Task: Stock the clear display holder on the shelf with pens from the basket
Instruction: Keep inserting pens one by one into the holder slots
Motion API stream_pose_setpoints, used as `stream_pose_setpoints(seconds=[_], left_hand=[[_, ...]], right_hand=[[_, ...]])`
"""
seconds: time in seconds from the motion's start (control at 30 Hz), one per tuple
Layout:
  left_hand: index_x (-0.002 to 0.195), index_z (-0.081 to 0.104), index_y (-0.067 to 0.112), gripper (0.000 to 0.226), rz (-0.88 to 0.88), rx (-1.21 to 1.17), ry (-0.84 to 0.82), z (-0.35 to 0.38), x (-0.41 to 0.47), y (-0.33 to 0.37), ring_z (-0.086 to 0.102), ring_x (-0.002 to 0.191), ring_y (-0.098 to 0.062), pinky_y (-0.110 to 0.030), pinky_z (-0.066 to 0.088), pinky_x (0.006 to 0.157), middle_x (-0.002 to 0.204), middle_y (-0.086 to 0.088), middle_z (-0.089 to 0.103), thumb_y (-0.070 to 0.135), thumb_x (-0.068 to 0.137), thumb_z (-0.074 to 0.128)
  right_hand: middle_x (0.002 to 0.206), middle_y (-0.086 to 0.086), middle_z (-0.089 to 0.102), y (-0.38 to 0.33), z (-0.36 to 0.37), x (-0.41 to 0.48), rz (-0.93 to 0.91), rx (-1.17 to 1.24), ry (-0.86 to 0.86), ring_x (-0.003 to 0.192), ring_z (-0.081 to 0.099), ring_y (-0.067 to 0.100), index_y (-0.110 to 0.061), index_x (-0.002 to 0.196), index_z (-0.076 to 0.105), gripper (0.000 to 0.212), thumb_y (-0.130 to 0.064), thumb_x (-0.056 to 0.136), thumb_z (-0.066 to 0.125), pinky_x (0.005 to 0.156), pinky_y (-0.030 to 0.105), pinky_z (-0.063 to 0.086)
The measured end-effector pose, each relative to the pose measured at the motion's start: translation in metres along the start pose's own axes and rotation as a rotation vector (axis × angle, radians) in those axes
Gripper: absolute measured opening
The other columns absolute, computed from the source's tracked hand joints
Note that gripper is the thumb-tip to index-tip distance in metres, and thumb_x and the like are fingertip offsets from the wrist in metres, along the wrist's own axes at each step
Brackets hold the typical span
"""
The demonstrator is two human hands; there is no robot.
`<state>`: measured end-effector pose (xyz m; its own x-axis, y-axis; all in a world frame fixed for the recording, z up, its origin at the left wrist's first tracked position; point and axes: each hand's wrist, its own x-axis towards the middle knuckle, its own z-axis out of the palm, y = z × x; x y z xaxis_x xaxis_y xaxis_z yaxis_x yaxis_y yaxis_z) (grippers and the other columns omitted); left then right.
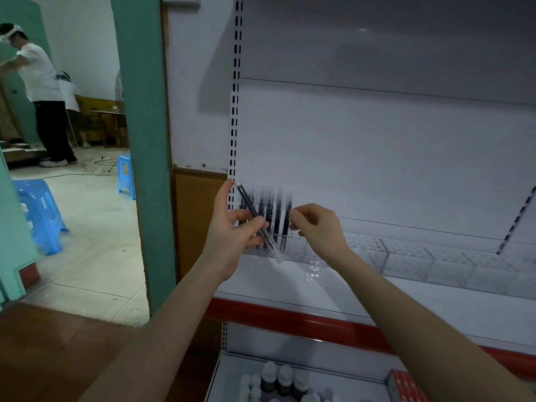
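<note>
— How much room is there?
— The white shelf [275,288] lies bare from its red front edge [319,319] back to the clear display holder [406,258], whose open cells run right to the frame's edge.
— And the hands?
— The left hand [232,230] grips a slanted pen [255,219] at the holder's left end, beside the slotted upright [235,111]. The right hand [317,227] curls at the rightmost of the standing pens [278,216]. I cannot tell whether it pinches it. The pen tops are blurred.

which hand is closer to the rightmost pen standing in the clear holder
Right. The right hand pinches the rightmost pen near its top; the left hand is off to that pen's left, holding tilted loose pens.
</note>
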<state>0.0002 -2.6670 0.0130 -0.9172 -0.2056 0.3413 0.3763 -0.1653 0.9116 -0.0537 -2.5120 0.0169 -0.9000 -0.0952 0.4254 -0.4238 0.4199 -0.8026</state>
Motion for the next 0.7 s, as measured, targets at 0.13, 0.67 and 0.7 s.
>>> stream_pose_setpoints(seconds=[0.13,0.67,0.7], left_hand=[[0.143,0.022,0.035,0.081,0.037,-0.044,0.024,0.007,0.003,0.000,0.068,0.086,-0.024,-0.036,0.059,0.073,0.094,-0.014,0.062,-0.007,0.084,0.059],[0.086,0.057,0.010,0.013,0.039,0.066,0.037,0.028,-0.010,-0.012,0.068,0.082,-0.021,-0.031,0.056,0.074,0.085,-0.011,0.069,0.006,0.081,0.068],[0.086,0.057,0.009,0.013,0.061,0.112,0.021,0.031,-0.012,-0.015,0.067,0.078,-0.018,-0.029,0.055,0.072,0.084,-0.012,0.069,0.006,0.080,0.069]], right_hand=[[0.087,0.004,0.069,-0.015,-0.015,-0.024,0.020,0.027,-0.290,0.081,0.066,0.016,-0.016,0.089,0.064,0.020,-0.033,0.092,0.054,0.075,0.029,0.051],[0.073,0.008,0.071,-0.005,-0.058,-0.010,0.479,1.095,-0.073,0.062,0.069,0.014,-0.009,0.087,0.059,0.006,-0.012,0.091,0.055,0.055,0.019,0.056],[0.076,0.008,0.071,-0.006,-0.056,-0.009,0.452,1.087,-0.060,0.064,0.070,0.015,-0.010,0.087,0.059,0.006,-0.013,0.092,0.056,0.057,0.020,0.056]])
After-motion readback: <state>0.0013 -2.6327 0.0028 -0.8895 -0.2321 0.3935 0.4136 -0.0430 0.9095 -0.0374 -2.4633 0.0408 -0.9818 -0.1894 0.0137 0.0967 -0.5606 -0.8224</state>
